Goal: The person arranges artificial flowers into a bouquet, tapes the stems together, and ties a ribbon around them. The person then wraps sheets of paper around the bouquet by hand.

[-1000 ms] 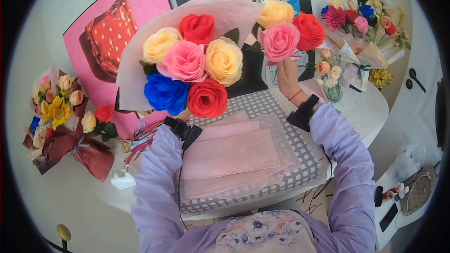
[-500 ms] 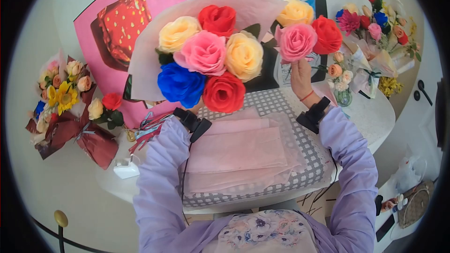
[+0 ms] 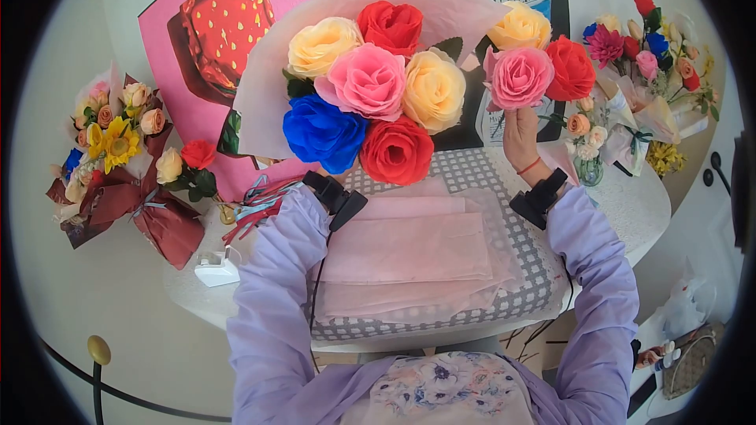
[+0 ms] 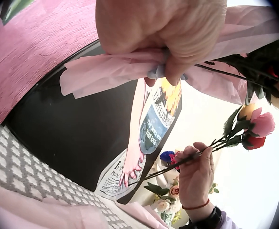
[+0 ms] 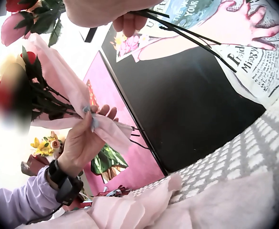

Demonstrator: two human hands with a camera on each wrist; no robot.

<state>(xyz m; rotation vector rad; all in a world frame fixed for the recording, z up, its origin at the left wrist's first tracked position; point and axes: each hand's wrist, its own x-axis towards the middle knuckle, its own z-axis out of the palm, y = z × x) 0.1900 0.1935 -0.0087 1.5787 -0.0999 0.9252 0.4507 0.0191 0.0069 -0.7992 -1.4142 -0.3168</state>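
My left hand (image 5: 84,145) grips a bouquet of cloth-like roses (image 3: 366,83) at the gathered neck of its pale pink wrapping (image 3: 264,110). A grey-blue ribbon (image 5: 94,124) ties that neck, and bare stem ends poke out below. In the head view the flowers mostly hide this hand. Pinched by the stems in my right hand (image 3: 520,138) are a cream rose (image 3: 520,26), a pink rose (image 3: 520,77) and a red rose (image 3: 570,69). These stand upright just right of the wrapped bouquet, their heads at about its height.
Folded pink wrapping sheets (image 3: 409,248) lie on a grey-and-white patterned cloth (image 3: 535,275) below the hands. Wrapped bouquets stand left (image 3: 161,220) and right (image 3: 650,106). A glass vase of small flowers (image 3: 588,169) is near my right wrist. Pictures (image 3: 157,55) lean behind.
The head view has shifted, so hands, flowers and table appear further right. The wrapped bouquet moved right slightly more than the background. Both hands keep the same holds.
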